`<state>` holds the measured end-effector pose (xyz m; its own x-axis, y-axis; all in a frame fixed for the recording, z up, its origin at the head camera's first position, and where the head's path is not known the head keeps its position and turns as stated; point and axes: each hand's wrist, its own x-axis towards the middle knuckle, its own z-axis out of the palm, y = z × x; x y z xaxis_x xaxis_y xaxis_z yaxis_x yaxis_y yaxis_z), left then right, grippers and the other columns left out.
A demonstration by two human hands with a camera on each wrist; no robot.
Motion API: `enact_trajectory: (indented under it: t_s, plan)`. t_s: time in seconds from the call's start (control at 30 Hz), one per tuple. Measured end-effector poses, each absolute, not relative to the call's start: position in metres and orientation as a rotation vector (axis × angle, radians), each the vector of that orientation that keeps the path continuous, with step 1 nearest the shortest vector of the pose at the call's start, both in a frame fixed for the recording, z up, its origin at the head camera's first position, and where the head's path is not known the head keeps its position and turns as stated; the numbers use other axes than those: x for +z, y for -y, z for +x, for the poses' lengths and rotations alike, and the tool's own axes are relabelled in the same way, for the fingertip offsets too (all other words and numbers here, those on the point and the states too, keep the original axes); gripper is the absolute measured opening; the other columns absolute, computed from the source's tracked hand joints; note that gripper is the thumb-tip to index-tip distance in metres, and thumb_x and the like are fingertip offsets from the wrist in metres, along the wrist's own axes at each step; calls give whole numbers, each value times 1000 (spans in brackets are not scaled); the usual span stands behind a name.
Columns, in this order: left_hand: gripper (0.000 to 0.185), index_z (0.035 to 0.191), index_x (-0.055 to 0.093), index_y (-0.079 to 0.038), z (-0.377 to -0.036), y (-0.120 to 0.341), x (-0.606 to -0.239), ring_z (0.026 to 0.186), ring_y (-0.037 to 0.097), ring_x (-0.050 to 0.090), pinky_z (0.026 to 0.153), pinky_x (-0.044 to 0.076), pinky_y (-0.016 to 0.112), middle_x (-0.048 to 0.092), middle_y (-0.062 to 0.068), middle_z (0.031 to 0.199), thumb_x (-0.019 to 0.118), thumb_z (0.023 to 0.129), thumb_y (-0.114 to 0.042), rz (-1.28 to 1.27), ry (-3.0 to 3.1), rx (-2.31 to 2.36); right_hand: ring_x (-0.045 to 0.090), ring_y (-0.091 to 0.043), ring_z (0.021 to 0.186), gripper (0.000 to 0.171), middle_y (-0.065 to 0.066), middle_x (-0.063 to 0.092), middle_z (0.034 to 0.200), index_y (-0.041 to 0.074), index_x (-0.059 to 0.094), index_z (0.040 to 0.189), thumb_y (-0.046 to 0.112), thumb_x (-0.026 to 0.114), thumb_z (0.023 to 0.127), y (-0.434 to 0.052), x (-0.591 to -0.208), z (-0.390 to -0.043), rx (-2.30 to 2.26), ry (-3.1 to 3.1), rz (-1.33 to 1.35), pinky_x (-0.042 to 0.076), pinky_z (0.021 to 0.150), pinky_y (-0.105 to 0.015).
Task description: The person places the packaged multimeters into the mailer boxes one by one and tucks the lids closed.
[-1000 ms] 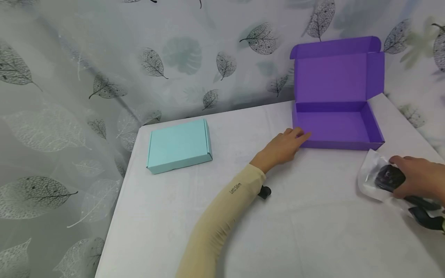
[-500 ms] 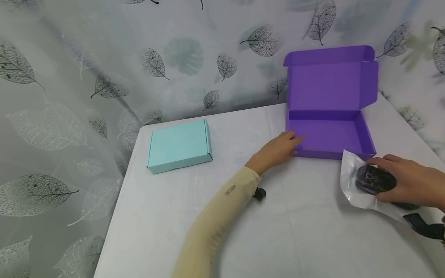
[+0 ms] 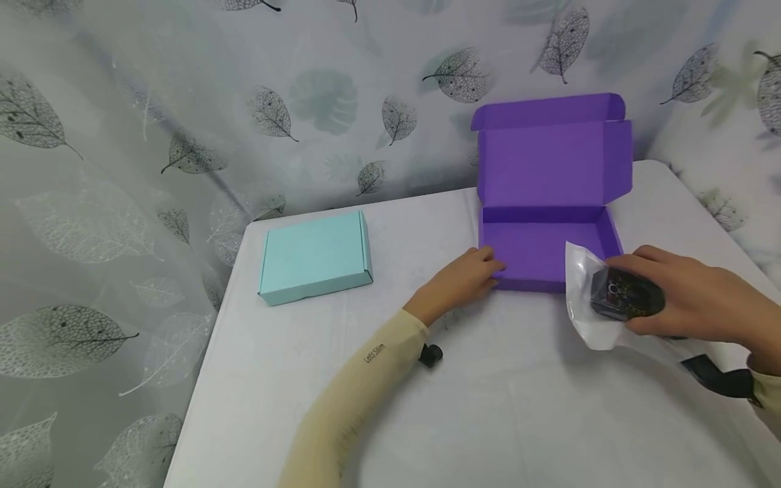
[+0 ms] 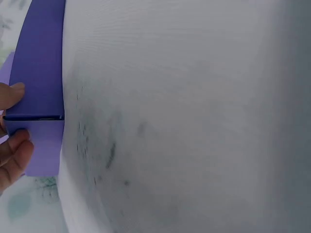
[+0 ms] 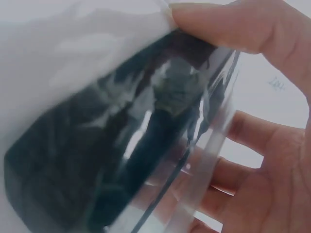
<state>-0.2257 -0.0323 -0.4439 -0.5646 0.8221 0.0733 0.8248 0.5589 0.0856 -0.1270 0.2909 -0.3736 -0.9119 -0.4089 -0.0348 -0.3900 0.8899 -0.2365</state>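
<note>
An open purple box (image 3: pixel 549 203) stands on the white table (image 3: pixel 427 407), its lid upright at the back. My left hand (image 3: pixel 470 274) grips the box's front left corner; in the left wrist view its fingertips (image 4: pixel 12 94) lie against the purple wall (image 4: pixel 41 87). My right hand (image 3: pixel 677 298) holds a clear plastic bag (image 3: pixel 588 315) with a black object (image 3: pixel 625 295) inside, lifted just in front of the box's right front corner. Thumb and fingers (image 5: pixel 228 26) clamp the bagged black object (image 5: pixel 97 145) in the right wrist view.
A closed light teal box (image 3: pixel 314 256) lies at the table's left back. A leaf-patterned curtain (image 3: pixel 183 135) hangs behind and left of the table. A black wrist-camera mount (image 3: pixel 430 354) shows under my left forearm, another (image 3: pixel 720 379) by my right wrist.
The purple box has slid left and toward me under my left hand. My right hand has carried the bagged black object left and up, from the table's right edge to the box's front.
</note>
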Motion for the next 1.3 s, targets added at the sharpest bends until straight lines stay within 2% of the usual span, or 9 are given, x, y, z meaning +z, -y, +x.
enact_trajectory:
  t_s: [0.33,0.47,0.6,0.93,1.13,1.3]
  plan:
    - [25,127,71,-7,-200,65,-445,98,23,58,91,46,29,60,6,109,67,104,-15,-1412,2788,-376,58,-18,91,85,-7,58,124,11,61,141,26,95,65,-262,-353,-149,-380,-2986,-830,48,62,-40]
    - [24,125,71,-5,-191,77,-446,95,22,57,88,46,29,60,7,108,69,103,-14,-1404,2775,-425,58,-19,93,82,-7,59,124,12,62,141,24,93,65,-250,-345,-154,-412,-2989,-871,50,65,-43]
    - [23,123,71,-5,-182,86,-448,94,21,57,86,47,29,60,7,107,69,102,-13,-1408,2757,-444,60,-25,102,82,-13,58,130,10,61,142,24,92,68,-235,-339,-159,-428,-2978,-887,53,72,-49]
    - [19,116,73,-2,-166,107,-450,88,21,57,81,47,32,60,7,102,74,98,-9,-1389,2702,-539,60,-26,109,81,-11,61,130,4,56,142,24,88,71,-195,-330,-179,-477,-2924,-895,53,84,-51]
    - [18,114,73,-2,-157,117,-450,85,21,55,78,48,32,59,7,99,76,96,-7,-1346,2689,-580,60,-22,100,71,-6,62,120,6,61,135,23,87,71,-179,-328,-188,-497,-2909,-947,54,78,-47]
    - [17,112,73,-2,-152,126,-451,86,23,56,78,49,32,58,6,98,76,96,-7,-1303,2701,-603,59,-20,95,69,-4,60,116,8,63,134,23,85,70,-168,-328,-195,-490,-2911,-999,53,74,-45]
